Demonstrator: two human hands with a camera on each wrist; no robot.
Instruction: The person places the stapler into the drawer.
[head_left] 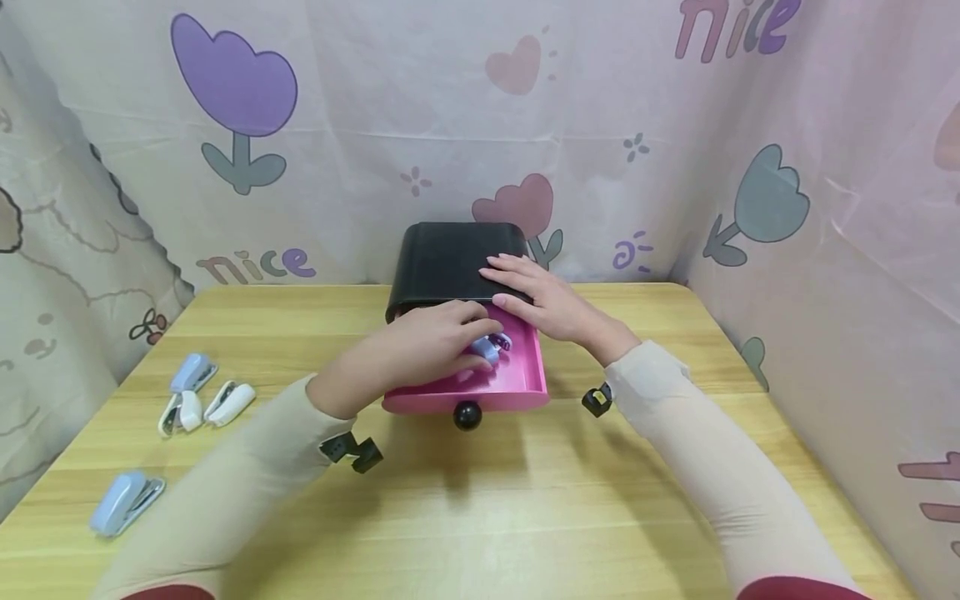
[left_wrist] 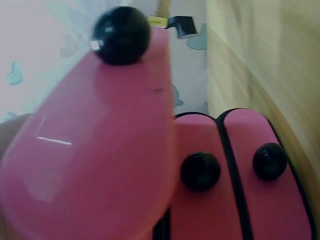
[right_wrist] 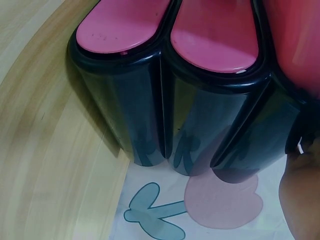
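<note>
In the head view, a black cabinet stands at the back of the table with its top pink drawer pulled out. My left hand reaches into that drawer, thumb and fingers pinching a small light-blue stapler. Part of the stapler is hidden by the fingers. On the cabinet's top, toward its front right, my right hand rests with fingers extended. The drawer's round black knob faces me. In the right wrist view, part of my right hand shows beside the cabinet.
On the left of the table lie a blue stapler, two white staplers and, nearer, another blue stapler. Two pushed-in drawers show below the pulled-out one in the left wrist view. A printed curtain hangs behind the table.
</note>
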